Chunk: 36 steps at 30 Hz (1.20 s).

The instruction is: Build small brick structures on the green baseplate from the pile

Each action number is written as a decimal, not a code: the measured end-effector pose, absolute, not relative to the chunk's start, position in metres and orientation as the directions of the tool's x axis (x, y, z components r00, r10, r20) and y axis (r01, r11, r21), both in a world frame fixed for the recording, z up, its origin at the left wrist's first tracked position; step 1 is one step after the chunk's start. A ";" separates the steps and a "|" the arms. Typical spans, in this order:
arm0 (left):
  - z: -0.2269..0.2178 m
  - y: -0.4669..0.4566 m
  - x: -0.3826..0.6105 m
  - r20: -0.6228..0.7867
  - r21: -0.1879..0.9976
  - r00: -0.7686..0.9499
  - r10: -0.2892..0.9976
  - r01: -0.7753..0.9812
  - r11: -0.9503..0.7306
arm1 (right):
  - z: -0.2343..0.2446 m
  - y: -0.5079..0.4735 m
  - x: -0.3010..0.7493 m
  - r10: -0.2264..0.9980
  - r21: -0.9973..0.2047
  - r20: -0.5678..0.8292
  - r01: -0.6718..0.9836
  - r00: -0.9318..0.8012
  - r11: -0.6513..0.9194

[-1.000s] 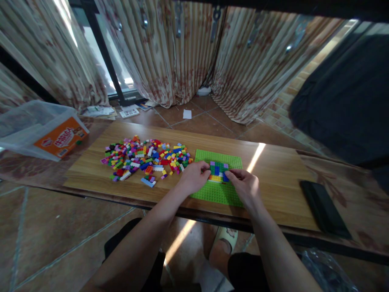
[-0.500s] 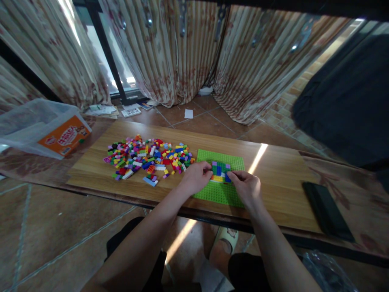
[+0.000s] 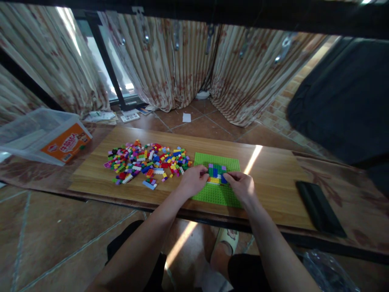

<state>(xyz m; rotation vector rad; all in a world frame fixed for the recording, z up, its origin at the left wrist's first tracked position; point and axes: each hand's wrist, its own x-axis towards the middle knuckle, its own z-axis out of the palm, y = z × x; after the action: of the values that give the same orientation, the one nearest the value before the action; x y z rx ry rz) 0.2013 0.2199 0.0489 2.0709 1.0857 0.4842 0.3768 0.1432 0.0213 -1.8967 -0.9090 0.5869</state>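
A green baseplate [image 3: 219, 194] lies on the wooden board [image 3: 273, 178], with a small build of blue, green, purple and yellow bricks [image 3: 216, 172] on it. My left hand [image 3: 192, 181] rests on the plate's left side, fingers curled and pinched against the build's left edge. My right hand [image 3: 241, 185] sits on the right, its fingertips pinched at the build's right edge. Whether either hand grips a loose brick is hidden by the fingers. A pile of several loose coloured bricks [image 3: 144, 160] is spread out left of the plate.
A clear plastic box with an orange label [image 3: 45, 136] stands at the far left. A black phone [image 3: 319, 207] lies on the board's right end. Curtains hang behind, papers lie on the tiled floor, and a dark cloth fills the right.
Both hands stay pinched at the build's two sides, shifting only slightly. The view has tilted a little, so everything sits slightly lower and to the left.
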 end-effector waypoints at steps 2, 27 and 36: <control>0.049 0.219 0.201 -0.002 0.759 0.569 0.822 0.536 -0.369 | 0.022 0.145 0.376 0.785 -0.887 -0.021 0.350 0.619 -0.300; 0.057 0.246 0.171 0.156 0.875 0.382 0.911 0.375 -0.307 | 0.053 0.143 0.324 0.746 -0.815 0.340 0.575 0.574 -0.071; 0.078 0.277 0.063 0.142 0.790 0.094 0.985 0.589 -0.170 | 0.049 0.147 0.288 0.848 -0.661 0.489 0.721 0.205 0.207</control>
<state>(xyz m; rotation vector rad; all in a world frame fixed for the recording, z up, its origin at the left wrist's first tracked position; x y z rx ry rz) 0.0633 0.2769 0.0775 1.8230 1.5433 0.9258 0.2879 0.1474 0.0485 -1.5416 -1.5438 0.1704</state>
